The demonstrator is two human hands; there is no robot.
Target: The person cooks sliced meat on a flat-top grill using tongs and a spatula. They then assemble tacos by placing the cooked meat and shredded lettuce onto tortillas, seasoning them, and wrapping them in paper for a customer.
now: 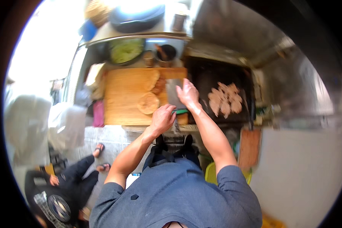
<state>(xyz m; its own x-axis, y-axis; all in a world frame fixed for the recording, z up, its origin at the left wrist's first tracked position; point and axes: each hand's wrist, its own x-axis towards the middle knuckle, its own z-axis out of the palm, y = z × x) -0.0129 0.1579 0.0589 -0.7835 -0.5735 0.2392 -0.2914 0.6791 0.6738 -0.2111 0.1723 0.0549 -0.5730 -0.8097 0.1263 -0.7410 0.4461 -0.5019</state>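
A wooden cutting board [125, 95] lies before me. On it are a round flatbread [148, 103] and a split flatbread with a brown filling [158, 84]. A broad cleaver blade [174, 91] lies at the board's right side. My left hand [163, 121] is closed at the near edge, its fingers at one end of a green handle [181, 111]. Whether that handle joins the blade, I cannot tell. Over the blade's right edge my right hand [187, 95] has its fingers stretched out and thumb apart. Motion blurs both fingertips.
Right of the board, pale meat pieces [226, 99] lie on a dark griddle [199, 72]. Behind stand a bowl of shredded greens [126, 51] and a dark pot [167, 53]. A person in black [60, 190] sits at lower left. A brown board [249, 147] is right.
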